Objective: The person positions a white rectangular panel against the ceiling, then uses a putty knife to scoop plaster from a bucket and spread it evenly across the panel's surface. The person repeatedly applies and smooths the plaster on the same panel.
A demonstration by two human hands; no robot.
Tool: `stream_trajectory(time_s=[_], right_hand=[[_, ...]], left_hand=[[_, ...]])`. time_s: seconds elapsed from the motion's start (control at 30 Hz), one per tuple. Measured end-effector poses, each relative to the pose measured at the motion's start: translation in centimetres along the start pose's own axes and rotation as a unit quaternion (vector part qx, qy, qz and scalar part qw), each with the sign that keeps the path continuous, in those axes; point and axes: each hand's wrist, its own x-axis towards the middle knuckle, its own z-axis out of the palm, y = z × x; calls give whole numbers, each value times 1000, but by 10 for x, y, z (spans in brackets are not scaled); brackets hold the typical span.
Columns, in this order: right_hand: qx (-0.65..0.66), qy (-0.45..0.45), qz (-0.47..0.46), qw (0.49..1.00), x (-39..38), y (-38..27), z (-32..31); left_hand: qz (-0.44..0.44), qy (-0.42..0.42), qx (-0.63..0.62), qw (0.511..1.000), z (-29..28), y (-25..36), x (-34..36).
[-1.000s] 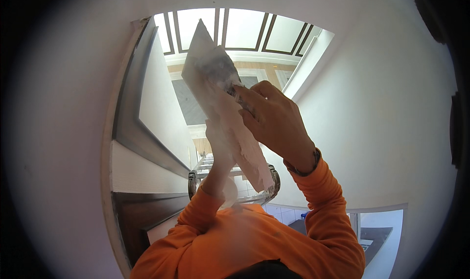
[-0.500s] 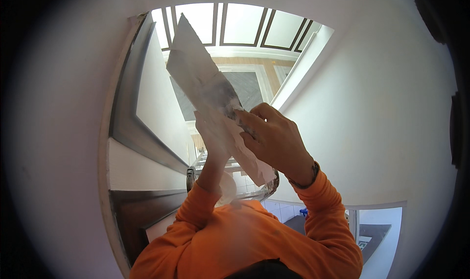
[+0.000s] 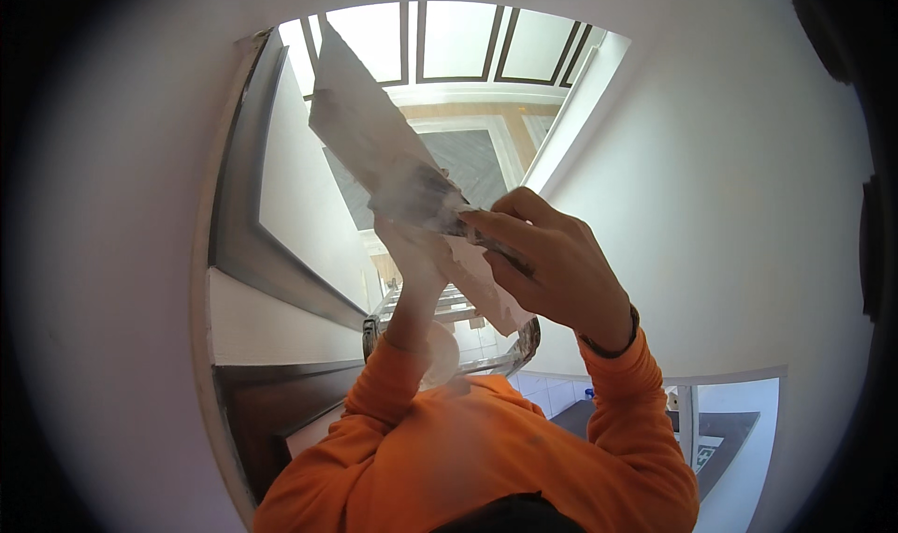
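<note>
My left hand (image 3: 412,254) is closed on the underside of a long, pale flat board (image 3: 360,112), which slants from upper left to lower right before me. Most of the left fingers are hidden beneath it. In my right hand (image 3: 566,263) is the handle of a putty knife (image 3: 432,194), gripped between thumb and fingers. Its dark, smeared blade lies across the middle of the board, and I cannot tell how firmly it touches. Whitish paste-like smears mark the blade and the board's edges. A blur covers part of the blade.
Below my arms stands a metal ladder (image 3: 451,301), its rails close to my body. White walls (image 3: 711,215) rise on the right. At left is a dark-trimmed panelled door or wall (image 3: 313,196). Far below lies a floor with a grey patterned area (image 3: 468,163).
The putty knife's blade has swung left across the board, turning more sideways. My right hand has shifted slightly right and down. The board's top end has moved a little left.
</note>
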Motion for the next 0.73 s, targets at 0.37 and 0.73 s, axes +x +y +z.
stream_trajectory(time_s=[0.37,0.73], right_hand=[[-16,-10,-40,999,18,-14,-2],[16,-87,-7,996,5,-12,-6]], left_hand=[[27,-41,-52,997,-23,-13,-6],[68,-88,-68,992,0,-4,2]])
